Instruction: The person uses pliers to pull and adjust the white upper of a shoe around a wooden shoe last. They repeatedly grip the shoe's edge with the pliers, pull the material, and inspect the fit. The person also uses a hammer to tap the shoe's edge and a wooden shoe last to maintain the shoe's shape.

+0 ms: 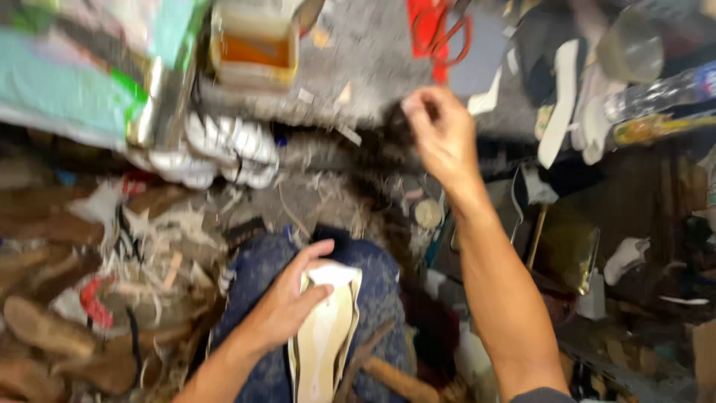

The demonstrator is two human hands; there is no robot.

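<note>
my lap in blue patterned cloth [261, 276] carries the pale shoe sole [324, 336], which my left hand [291, 295] grips at its top end. my right hand [440, 134] reaches out, fingers pinched on what may be a dark brush [399, 123], blurred, over the grey surface [380, 52].

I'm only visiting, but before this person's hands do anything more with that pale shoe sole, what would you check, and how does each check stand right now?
1. Left hand has a grip on the pale shoe sole: ok.
2. Sole is steadied on the blue-clad lap: ok.
3. Right hand has reached the dark tuft on the grey surface: ok, fingers touch it.
4. What the tuft is: cannot tell, blurred.
5. Red scissors lie apart from the right hand: ok.
6. Ground around the lap free of scraps: not ok.
</note>
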